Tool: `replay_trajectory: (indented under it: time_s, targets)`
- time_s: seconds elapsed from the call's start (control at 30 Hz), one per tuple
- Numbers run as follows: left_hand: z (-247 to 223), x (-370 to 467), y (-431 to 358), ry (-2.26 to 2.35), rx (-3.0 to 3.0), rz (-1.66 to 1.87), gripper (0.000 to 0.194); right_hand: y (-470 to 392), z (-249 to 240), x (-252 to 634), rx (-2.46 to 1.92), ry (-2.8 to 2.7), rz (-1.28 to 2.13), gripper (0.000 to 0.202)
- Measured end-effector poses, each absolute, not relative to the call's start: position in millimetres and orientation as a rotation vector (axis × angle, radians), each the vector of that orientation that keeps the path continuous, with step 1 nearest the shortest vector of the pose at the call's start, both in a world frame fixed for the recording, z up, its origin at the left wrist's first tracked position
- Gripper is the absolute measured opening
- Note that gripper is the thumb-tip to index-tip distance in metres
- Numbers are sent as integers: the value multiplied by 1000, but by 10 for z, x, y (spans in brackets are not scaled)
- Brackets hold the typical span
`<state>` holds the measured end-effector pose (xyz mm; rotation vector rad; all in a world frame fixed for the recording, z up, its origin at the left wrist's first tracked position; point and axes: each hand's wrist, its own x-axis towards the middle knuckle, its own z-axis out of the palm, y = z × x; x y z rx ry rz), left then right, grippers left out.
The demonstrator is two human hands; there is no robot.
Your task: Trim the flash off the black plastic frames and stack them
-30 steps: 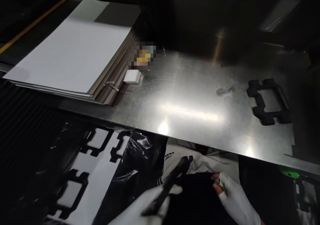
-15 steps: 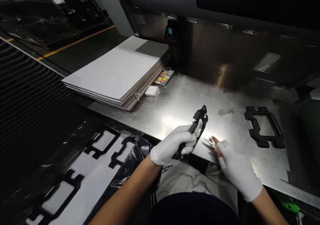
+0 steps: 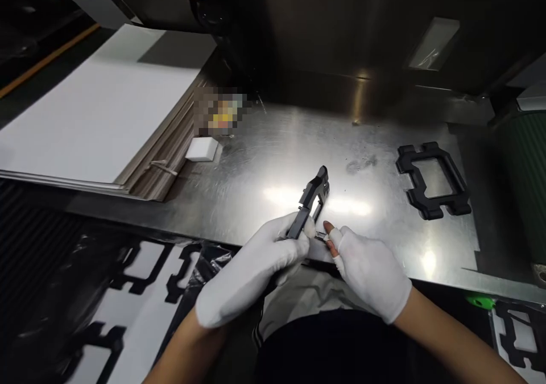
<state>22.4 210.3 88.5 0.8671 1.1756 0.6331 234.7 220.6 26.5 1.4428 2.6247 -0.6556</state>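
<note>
My left hand [image 3: 260, 261], in a white glove, is closed around a black plastic frame [image 3: 313, 196], held tilted on edge above the metal table. Close to its lower side, my right hand [image 3: 369, 267] pinches a small thin metal tool [image 3: 321, 235] between bare thumb and fingertip; the rest of that glove is white. The metal tip is at or very near the frame's edge, and I cannot tell whether they touch. A second black frame [image 3: 418, 193] lies flat on the table to the right.
White sheets [image 3: 94, 105] are stacked at the left, with a small white block [image 3: 202, 149] beside them. More black frames [image 3: 143, 267] lie on white sheets at the lower left. A dark bottle [image 3: 213, 8] stands behind. Something green [image 3: 481, 302] shows at the lower right.
My right hand has moved left and in to the held frame, bringing the metal tool to it. The left hand has turned the frame slightly. The view has shifted right and down.
</note>
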Motion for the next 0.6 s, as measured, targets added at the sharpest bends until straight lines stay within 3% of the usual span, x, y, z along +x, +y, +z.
replay_trajectory:
  time_s: [0.27,0.43,0.53,0.6]
  targets:
    - [931,262,2104,1216,821,660,16,2301,158,2565,1900,2480,-375,41]
    - [720,137,1931,1054,689,889,25,2438,112,2551,2014,2484,-306,36]
    - [671,74,1703,1031,690,986,50,2358,251,2412,2049,2764,-562,38]
    - [697,80,1540,1059,735,965,81,2226,378,2270,1928,2829,-1151,35]
